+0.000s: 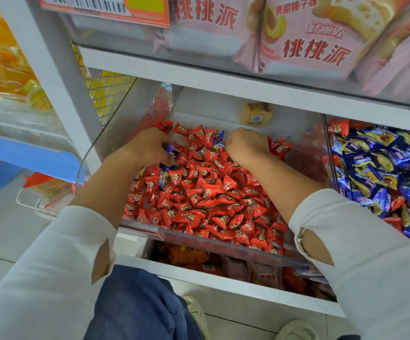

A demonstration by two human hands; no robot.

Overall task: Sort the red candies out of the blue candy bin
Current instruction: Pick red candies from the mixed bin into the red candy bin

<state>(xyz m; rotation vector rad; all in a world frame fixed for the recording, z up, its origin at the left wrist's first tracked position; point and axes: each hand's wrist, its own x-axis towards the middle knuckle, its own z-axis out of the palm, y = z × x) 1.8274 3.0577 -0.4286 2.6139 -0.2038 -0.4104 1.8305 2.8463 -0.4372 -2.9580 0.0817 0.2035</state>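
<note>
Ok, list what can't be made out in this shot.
Head view only:
- Fingers of the left hand and right hand: curled into the red candies, hidden by the hands' backs.
- How much each hand holds: blue wrappers peek from the left; the right's contents are hidden.
- Blue candy bin: cut off by the right edge.
- Small yellow box label: too small.
- Lower shelf packets: blurred behind clear plastic.

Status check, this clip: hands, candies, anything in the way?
Both hands in red bin: left hand grips blue candies, right hand curled, contents hidden. Red candies remain in blue bin. Nothing blocking.
</note>
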